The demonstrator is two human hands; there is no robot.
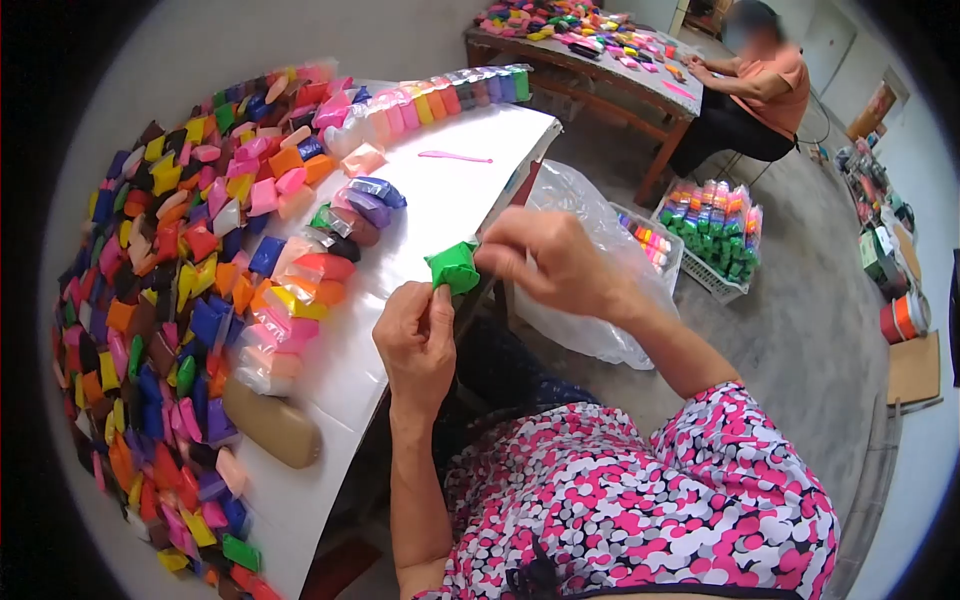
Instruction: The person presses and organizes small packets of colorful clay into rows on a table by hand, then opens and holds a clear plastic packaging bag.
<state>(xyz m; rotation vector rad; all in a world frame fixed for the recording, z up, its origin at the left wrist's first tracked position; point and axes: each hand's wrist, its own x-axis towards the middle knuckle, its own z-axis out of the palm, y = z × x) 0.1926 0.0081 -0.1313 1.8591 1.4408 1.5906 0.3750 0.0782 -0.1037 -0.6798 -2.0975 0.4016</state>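
A small green packet (453, 267) is pinched upright between the thumb and fingers of my left hand (415, 335), just off the front edge of the table. My right hand (550, 258) is at the packet's right edge, thumb and fingers closed together there and slightly blurred. Beside my hands, a row of wrapped packets in several colours (285, 325) lies on the white tabletop (400, 250). A second, longer row (430, 105) lies at the far end, with a thin pink stick (455, 156) near it.
A large heap of coloured packets (160, 300) covers the table's left side, with a brown oblong case (270, 425) at its edge. Right of the table hangs a clear plastic bag (590, 310). A basket of bundled packets (710, 240) stands on the floor. Another person (765, 85) sits at a second table (600, 65).
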